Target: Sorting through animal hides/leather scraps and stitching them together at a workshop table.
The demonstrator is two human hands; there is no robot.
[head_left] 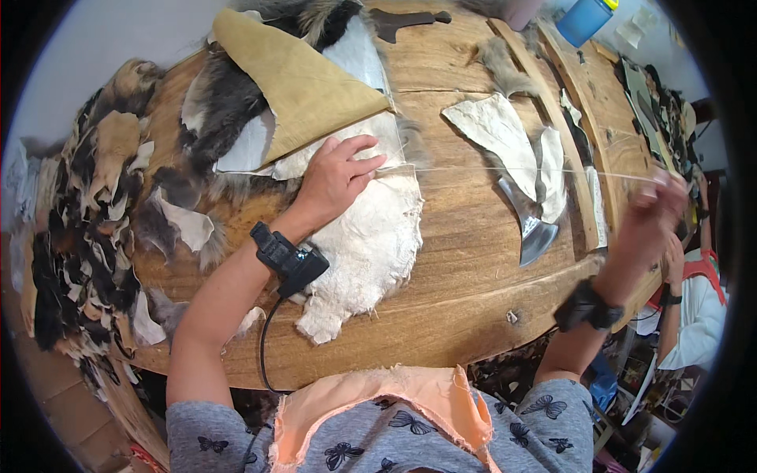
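Note:
My left hand lies on a whitish hide, fingers closed on its upper edge where it meets another pale piece. A thin white thread runs taut from that edge across the table to the right. At its far end my right hand, raised and slightly blurred, is closed on the thread; whether a needle is in it I cannot make out. Above my left hand, a tan leather piece lies over dark fur pelts with white undersides.
On the wooden table are pale hide scraps, a curved metal blade, a dark tool and wooden strips. Fur scraps heap up at left. A blue bottle stands far right; another person is at right.

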